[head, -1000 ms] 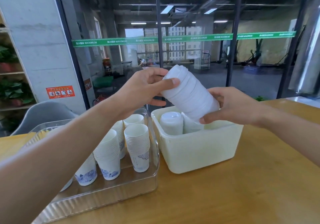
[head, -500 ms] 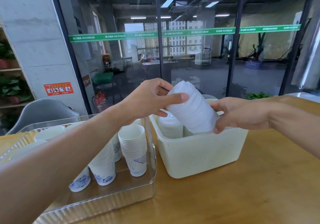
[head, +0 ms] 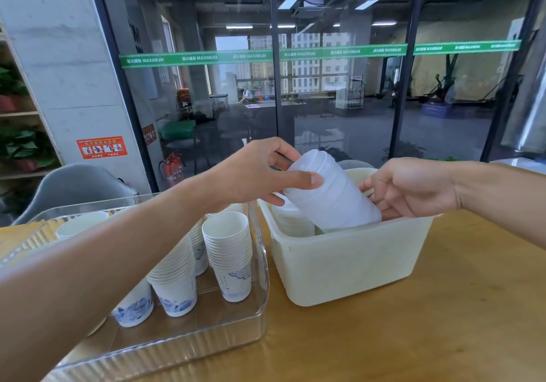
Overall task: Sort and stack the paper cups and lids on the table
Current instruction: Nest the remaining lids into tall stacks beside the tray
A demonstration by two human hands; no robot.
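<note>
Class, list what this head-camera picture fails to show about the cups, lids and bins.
- Lower end of the held lid stack: hidden by the white bin wall.
- Cup stacks at left: partly covered by the left hand's forearm.
- Clear tray: cut off by the left edge.
- Lid count: too blurred.

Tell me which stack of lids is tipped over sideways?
The stack of lids held by both hands, left hand and right hand. It leans; the other stack stands upright in the bin.
</note>
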